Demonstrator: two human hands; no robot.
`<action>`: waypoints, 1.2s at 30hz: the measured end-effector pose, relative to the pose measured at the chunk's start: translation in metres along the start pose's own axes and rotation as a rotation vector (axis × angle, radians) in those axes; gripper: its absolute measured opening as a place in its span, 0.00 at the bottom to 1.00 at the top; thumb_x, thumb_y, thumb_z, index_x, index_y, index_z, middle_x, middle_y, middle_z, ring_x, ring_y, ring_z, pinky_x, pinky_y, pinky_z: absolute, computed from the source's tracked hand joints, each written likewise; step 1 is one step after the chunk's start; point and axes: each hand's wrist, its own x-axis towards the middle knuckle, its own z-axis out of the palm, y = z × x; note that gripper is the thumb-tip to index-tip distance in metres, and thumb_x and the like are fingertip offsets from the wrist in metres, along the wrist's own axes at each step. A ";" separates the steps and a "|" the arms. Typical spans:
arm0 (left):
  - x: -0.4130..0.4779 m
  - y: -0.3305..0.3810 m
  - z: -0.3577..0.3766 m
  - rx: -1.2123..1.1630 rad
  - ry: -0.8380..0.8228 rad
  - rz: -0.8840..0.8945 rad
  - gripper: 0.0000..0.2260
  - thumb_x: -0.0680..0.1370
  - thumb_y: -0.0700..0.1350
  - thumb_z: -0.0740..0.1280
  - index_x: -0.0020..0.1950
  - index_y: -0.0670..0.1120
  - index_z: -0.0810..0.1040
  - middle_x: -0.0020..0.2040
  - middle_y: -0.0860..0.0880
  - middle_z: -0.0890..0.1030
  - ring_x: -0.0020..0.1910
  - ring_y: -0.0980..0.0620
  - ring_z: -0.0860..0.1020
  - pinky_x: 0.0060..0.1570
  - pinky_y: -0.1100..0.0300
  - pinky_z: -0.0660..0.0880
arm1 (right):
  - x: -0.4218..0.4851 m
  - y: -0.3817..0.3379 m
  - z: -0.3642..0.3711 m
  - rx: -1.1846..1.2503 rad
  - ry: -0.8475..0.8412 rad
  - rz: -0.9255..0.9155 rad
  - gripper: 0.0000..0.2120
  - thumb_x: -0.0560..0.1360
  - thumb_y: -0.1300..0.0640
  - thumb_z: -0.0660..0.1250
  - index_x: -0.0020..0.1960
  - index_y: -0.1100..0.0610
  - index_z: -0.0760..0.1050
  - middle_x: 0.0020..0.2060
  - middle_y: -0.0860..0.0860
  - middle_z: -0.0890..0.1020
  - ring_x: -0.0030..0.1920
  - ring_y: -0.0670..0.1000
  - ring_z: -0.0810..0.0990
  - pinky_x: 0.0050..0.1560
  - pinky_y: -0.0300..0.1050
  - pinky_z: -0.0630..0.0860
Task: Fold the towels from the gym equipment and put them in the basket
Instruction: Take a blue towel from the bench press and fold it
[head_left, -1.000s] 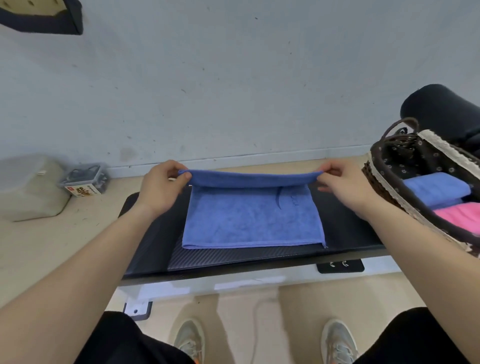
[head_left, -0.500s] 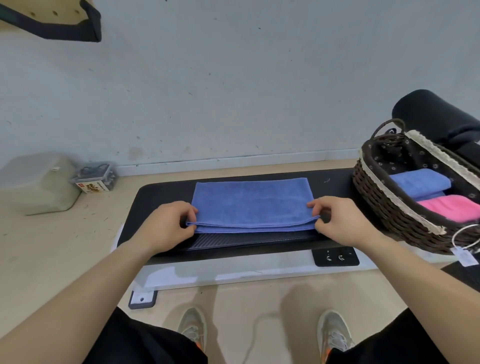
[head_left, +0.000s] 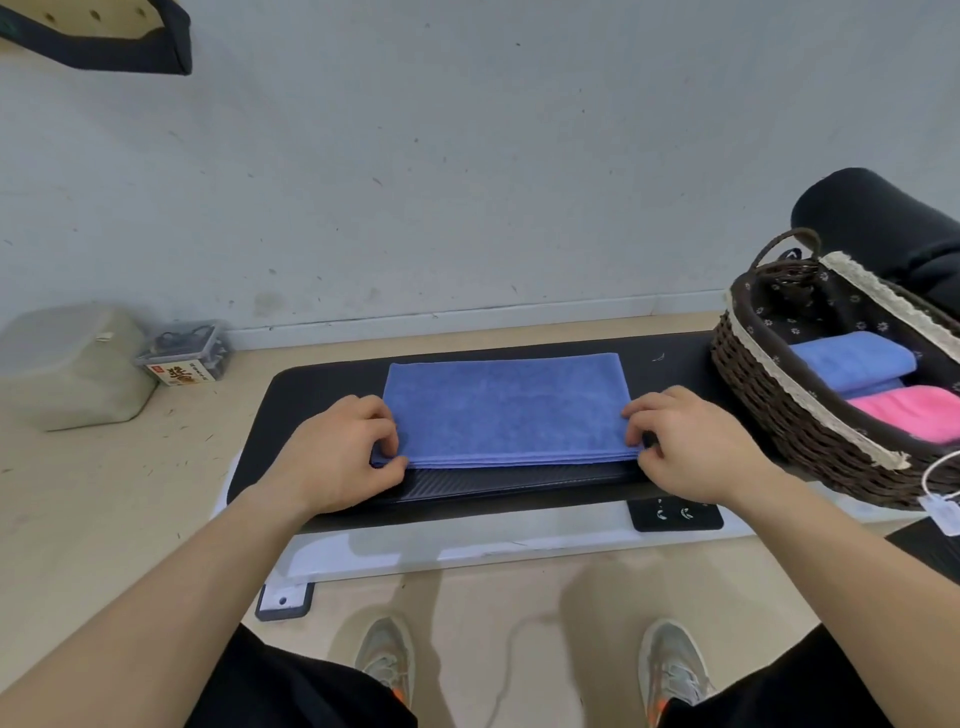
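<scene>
A blue towel (head_left: 506, 408) lies folded in half on the black padded bench (head_left: 322, 379), its folded edge at the far side. My left hand (head_left: 340, 454) pinches the towel's near left corner, thumb under the layers. My right hand (head_left: 685, 447) pinches the near right corner the same way. At the right stands a dark wicker basket (head_left: 769, 410) with a lace-trimmed lining. A folded blue towel (head_left: 854, 358) and a folded pink towel (head_left: 911, 413) lie inside it.
A pale plastic container (head_left: 70, 366) and a small clear box (head_left: 184, 351) sit on the floor at the left by the wall. A black roll (head_left: 883, 223) lies behind the basket. My shoes (head_left: 387, 657) stand on the floor below the bench.
Both hands brought the towel's far edge toward me and laid it on the near edge, folding it in half. They now hold the near corners.
</scene>
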 end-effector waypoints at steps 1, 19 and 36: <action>0.003 0.004 -0.002 -0.013 0.030 -0.014 0.08 0.74 0.60 0.67 0.40 0.57 0.77 0.51 0.61 0.75 0.49 0.58 0.72 0.44 0.59 0.73 | 0.003 -0.002 -0.003 -0.015 0.033 0.004 0.08 0.71 0.57 0.64 0.43 0.47 0.81 0.57 0.40 0.80 0.54 0.50 0.74 0.51 0.47 0.75; 0.101 0.062 0.060 -0.054 -0.160 -0.110 0.31 0.81 0.65 0.44 0.81 0.54 0.41 0.82 0.53 0.40 0.80 0.53 0.38 0.78 0.45 0.40 | 0.089 -0.064 0.053 0.066 -0.150 0.150 0.36 0.80 0.33 0.43 0.81 0.48 0.38 0.80 0.50 0.38 0.80 0.50 0.37 0.79 0.54 0.38; 0.058 0.008 0.043 -0.258 0.023 -0.337 0.28 0.83 0.57 0.56 0.81 0.50 0.56 0.81 0.51 0.56 0.78 0.49 0.59 0.76 0.49 0.58 | 0.067 -0.038 0.032 -0.017 -0.125 0.270 0.35 0.81 0.35 0.44 0.82 0.52 0.45 0.81 0.50 0.44 0.81 0.53 0.43 0.79 0.58 0.43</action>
